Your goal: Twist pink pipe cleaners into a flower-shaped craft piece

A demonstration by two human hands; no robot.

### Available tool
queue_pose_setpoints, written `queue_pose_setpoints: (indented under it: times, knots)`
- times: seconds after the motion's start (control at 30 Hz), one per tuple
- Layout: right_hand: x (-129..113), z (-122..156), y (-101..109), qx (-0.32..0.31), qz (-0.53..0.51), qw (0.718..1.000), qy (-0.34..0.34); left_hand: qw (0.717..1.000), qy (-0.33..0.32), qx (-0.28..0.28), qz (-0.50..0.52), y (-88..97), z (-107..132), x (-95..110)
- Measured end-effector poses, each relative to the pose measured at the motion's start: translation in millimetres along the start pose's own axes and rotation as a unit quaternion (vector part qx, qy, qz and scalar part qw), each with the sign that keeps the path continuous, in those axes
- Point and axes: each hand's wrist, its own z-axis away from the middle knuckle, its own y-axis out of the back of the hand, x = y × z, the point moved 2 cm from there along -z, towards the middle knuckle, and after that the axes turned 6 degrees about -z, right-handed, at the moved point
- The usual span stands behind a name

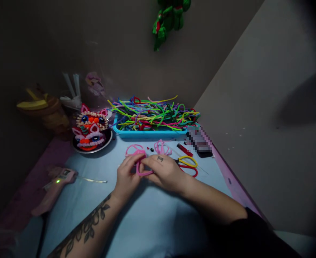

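Between my two hands is a bent pink pipe cleaner [144,173], held over the light blue table cover. My left hand [127,173] pinches its left side, fingers curled round it. My right hand [166,172] grips the other side with thumb and fingers closed; its fingertips are partly hidden. Just beyond my hands lie looped pink pipe cleaners [162,147] and small dark and red bits. Scissors [188,161] with a yellow and a red handle lie beside my right hand, their blades hidden behind it.
A blue tray [152,134] heaped with colourful pipe cleaners stands at the back. Left of it, a round metal dish [92,152] holds fuzzy animal-head figures. A pink glue gun [57,188] lies at left, its cord running forward. A phone [202,145] and red strip [185,149] lie right.
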Motion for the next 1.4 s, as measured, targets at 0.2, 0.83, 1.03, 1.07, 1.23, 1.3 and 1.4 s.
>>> queue_pose_setpoints:
  times: [0.2,0.83,1.03,1.07,1.23,1.3,1.4]
  knots:
    - [-17.3,2.2,-8.3,-0.045,-0.009,0.999,-0.029,0.998,-0.045,-0.001,-0.032,1.9,5.9,-3.5]
    - [1.2,7.4,25.4,0.054,-0.014,0.98,-0.191,0.949,0.22,0.082,0.212,-5.4,-4.7,-9.3]
    - [14.8,6.5,35.2,0.108,0.022,0.977,-0.185,0.913,0.272,0.037,0.301,-11.0,-3.3,-11.2]
    - [14.6,6.1,34.7,0.114,0.02,0.976,-0.183,0.912,0.272,0.035,0.303,-11.5,-2.3,-11.4]
    - [5.0,3.9,29.1,0.137,-0.043,0.978,-0.155,0.916,0.263,0.033,0.301,-11.4,-0.3,-11.7]
    - [0.0,3.4,24.2,0.123,-0.083,0.981,-0.121,0.92,0.258,0.034,0.291,-10.7,-0.6,-10.6]
    - [-3.3,4.1,14.9,0.082,-0.126,0.982,-0.111,0.927,0.253,0.04,0.273,-9.1,-1.2,-7.9]
